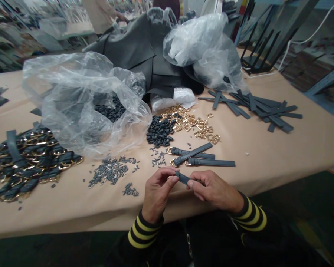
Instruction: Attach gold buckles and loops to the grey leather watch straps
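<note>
A short dark grey strap (184, 178) is held between both hands near the table's front edge. My left hand (159, 191) pinches its left end between thumb and fingers, where a small loop seems to sit. Closed round its right part is my right hand (213, 188), which hides the rest. Just beyond the hands lie several grey straps with gold buckles (211, 162). Behind these are a heap of small dark loops (159, 131) and a scatter of gold buckles (202, 128). Small grey pieces (110, 171) are spread to the left.
Brown paper covers the table (256, 159). Chained grey and gold pieces (30, 159) lie at far left. Clear plastic bags (80, 100) and grey sheets (128, 48) stand behind. Loose strips (272, 111) and a black router (256, 63) are at right. A person (98, 15) stands beyond.
</note>
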Demonstrator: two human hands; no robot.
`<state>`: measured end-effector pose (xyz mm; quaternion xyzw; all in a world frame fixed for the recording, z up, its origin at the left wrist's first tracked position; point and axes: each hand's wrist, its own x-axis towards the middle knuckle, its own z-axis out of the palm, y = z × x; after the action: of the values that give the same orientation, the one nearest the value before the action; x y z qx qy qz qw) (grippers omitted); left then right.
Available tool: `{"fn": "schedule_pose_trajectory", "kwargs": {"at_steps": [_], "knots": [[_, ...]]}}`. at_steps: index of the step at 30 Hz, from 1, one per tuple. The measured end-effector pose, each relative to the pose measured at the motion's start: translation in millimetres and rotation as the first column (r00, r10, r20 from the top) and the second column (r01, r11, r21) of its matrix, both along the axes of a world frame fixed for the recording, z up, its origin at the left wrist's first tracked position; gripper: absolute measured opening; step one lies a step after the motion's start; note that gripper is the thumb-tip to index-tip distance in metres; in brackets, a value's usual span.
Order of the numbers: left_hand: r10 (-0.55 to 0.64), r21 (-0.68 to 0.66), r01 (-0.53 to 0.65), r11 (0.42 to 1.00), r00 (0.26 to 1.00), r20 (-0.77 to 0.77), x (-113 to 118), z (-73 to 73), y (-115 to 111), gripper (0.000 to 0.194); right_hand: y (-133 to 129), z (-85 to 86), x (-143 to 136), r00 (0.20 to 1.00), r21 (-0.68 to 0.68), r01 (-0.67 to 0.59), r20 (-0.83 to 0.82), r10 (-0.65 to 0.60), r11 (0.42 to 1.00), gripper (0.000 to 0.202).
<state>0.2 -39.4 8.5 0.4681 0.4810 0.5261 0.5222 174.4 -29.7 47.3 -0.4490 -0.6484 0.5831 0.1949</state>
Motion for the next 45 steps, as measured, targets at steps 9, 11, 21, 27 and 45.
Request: {"fn": "schedule_pose_trajectory", "kwargs": {"at_steps": [9, 11, 21, 27, 45], "knots": [[0.159, -0.126, -0.148, 0.981, 0.984, 0.080, 22, -4.0, -9, 0.011, -6, -7.0, -12, 0.995, 0.086, 0.091, -0.035, -0.089, 0.992, 0.025], [0.219, -0.124, -0.208, 0.970, 0.972, 0.084, 29, -3.4, -10, 0.014, -9, -12.3, -18, 0.986, 0.128, 0.165, -0.046, -0.160, 0.978, 0.023], [0.294, -0.054, -0.290, 0.956, 0.948, 0.118, 41, -3.6, -11, 0.011, -14, -26.9, -29, 0.952, 0.099, 0.299, -0.096, -0.290, 0.949, 0.024], [0.330, -0.047, -0.326, 0.944, 0.936, 0.121, 45, -3.4, -11, 0.011, -14, -28.1, -35, 0.924, 0.120, 0.378, -0.114, -0.366, 0.918, 0.023], [0.353, 0.030, -0.357, 0.934, 0.905, -0.235, 49, -4.2, -17, 0.012, -14, -29.2, -42, 0.888, 0.238, 0.457, -0.070, -0.454, 0.857, 0.018]]}}
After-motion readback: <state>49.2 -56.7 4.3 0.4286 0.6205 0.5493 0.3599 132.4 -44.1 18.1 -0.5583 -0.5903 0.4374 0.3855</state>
